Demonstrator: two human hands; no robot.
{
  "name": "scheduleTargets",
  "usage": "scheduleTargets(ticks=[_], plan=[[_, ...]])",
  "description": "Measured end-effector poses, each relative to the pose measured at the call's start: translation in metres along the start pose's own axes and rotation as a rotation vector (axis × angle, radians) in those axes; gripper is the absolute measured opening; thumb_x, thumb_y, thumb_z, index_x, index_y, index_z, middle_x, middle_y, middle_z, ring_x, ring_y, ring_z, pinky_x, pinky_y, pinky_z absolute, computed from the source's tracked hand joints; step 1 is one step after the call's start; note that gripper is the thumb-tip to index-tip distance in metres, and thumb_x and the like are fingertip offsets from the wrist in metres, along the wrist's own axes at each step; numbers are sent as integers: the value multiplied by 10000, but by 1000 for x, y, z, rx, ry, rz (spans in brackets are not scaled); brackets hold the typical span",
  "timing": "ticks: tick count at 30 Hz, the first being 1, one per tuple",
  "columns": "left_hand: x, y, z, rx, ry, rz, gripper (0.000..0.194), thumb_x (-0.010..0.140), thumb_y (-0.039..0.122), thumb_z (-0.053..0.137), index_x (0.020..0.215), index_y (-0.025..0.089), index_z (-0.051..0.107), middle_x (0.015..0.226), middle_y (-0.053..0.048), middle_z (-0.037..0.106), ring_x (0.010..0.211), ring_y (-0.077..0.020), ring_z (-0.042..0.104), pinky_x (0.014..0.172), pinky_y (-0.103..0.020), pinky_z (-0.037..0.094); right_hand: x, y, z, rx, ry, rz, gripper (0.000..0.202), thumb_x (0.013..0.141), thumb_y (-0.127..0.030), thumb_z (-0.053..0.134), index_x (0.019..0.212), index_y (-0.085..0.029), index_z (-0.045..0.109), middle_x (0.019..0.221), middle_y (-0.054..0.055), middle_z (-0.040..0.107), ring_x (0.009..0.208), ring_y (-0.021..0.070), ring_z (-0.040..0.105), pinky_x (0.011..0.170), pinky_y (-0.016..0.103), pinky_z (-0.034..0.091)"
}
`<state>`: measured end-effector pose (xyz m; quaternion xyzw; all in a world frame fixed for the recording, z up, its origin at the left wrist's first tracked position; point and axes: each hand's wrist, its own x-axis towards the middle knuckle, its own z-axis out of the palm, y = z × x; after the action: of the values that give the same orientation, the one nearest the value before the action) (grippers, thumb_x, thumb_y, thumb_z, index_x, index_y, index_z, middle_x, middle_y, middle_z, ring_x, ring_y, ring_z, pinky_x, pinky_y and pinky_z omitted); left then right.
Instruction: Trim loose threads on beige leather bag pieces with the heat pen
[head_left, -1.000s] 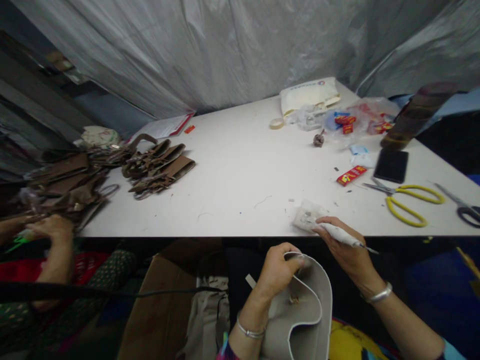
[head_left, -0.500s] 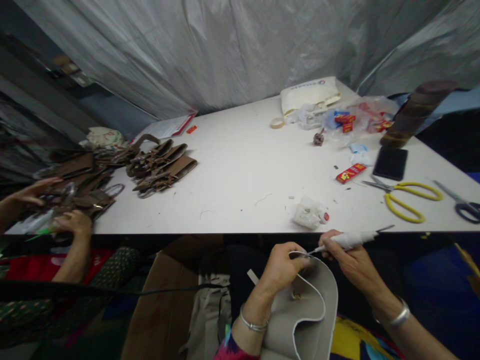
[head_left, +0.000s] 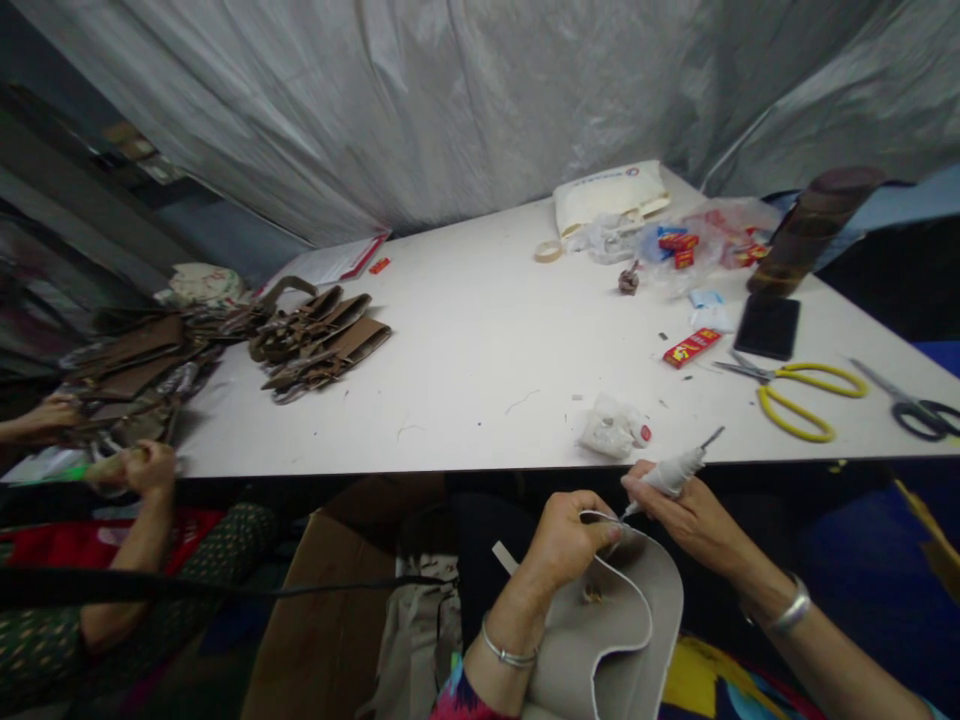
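The grey bag (head_left: 571, 650) gapes below the left hand (head_left: 564, 540); the white-wrapped tool (head_left: 676, 472) slants from the right hand (head_left: 688, 515).

the pouch (head_left: 581, 650) is before the table (head_left: 450, 370), which bears bags (head_left: 356, 345) at left and scissors (head_left: 766, 377) at right.

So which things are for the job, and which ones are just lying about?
In use:
- grey piece, held in the left grip
- white-wrapped tool, in the right grip, its tip by the piece's edge

Seemingly just lying about:
- yellow-handled scissors
- tape roll
- red packet
- dark bottle
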<state>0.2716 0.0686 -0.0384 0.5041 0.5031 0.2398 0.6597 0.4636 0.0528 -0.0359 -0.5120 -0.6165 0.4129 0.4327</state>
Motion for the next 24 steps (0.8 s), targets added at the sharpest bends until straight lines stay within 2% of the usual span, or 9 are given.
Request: scheduleTargets(ticks=[4,7,11,15,19,24], plan=[[1,-5,-1,-41,-30,-10,130,621,222,764,668,148,668,595,-3,622,567,-130,523,586,-266,396,3,0,3,19,-48,40,450,1038,-550,568,751,-204,581,666,-12,539,613,162,503,591,284,420],[0,-7,-3,-46,-20,-17,131,606,219,755,659,149,658,585,-6,619,558,-131,519,575,-266,386,-7,8,9,94,-12,68,437,1037,-548,591,776,-198,611,672,-11,537,626,163,502,592,282,414],[0,-6,-4,-39,-15,-4,121,614,213,751,670,143,670,597,-6,620,578,-128,509,577,-255,375,-22,25,20,223,168,71,435,1013,-557,648,771,-195,642,685,1,555,633,169,523,588,282,424],[3,-9,-6,-3,31,3,94,626,186,733,678,140,670,598,0,612,577,-124,495,573,-249,367,-20,33,23,278,364,45,439,1008,-560,661,757,-200,641,651,-6,551,593,161,511,561,280,410],[4,-12,-12,-7,124,5,52,635,160,695,669,144,660,581,4,599,576,-129,497,567,-247,358,-3,28,14,97,569,11,379,1038,-541,629,861,-210,680,724,2,623,668,176,575,649,290,460],[-4,-14,-17,-113,207,4,85,640,197,716,677,138,666,603,-5,612,597,-132,503,595,-247,379,14,26,10,-78,561,-127,307,1033,-522,647,1008,-222,704,928,37,707,868,224,666,846,339,518]])
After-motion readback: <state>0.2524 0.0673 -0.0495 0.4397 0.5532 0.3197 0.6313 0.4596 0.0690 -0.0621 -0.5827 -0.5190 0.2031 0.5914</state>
